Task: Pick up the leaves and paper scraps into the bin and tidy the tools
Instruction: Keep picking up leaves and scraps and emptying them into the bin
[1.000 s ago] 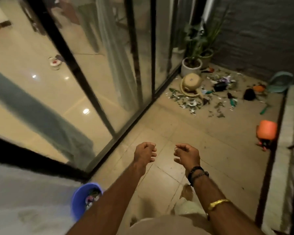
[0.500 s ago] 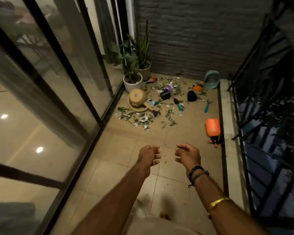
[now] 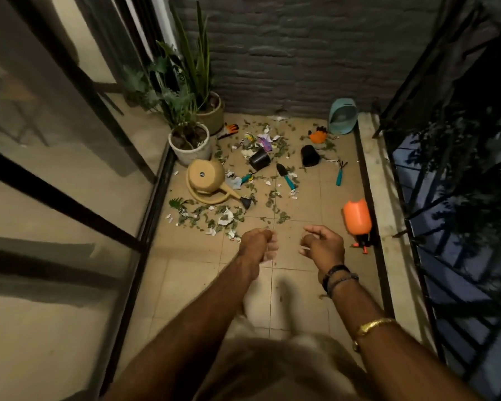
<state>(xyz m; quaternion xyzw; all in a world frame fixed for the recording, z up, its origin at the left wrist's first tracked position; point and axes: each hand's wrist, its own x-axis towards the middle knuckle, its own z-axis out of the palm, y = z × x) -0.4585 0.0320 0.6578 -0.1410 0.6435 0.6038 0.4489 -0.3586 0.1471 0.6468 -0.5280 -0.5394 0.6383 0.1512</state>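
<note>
Standing on the balcony, the person is holding both hands out over the floor [image 3: 315,198], near the closest edge of the mess but touching nothing. The left hand [image 3: 258,247] is showing its fingers curled in like a fist. It seems to be holding nothing, though it is blurred. The right hand [image 3: 324,247] is hanging with fingers half bent and relaxed, also empty.

The leaves [image 3: 211,218] and paper scraps [image 3: 225,219] are lying mixed on the floor. They are thickest just beyond the left hand, beside the tipped can [image 3: 206,178], and thinner toward the back wall around two black pots [image 3: 259,160]. I am judging them very light and thin, and the leaves are probably crumbling easily. Gathering a small heap between both palms is therefore looking better than pinching one by one.

The trowel [image 3: 285,176] and rake [image 3: 339,172] are lying apart among the leaves. They are stiff, and the teal handles are the good place for taking hold. The sprayer [image 3: 357,218] is lying on its side near the right edge, and its orange body is looking the easiest to grasp. A teal container [image 3: 342,117] is leaning at the back wall, and I cannot tell if it is the bin.
</note>
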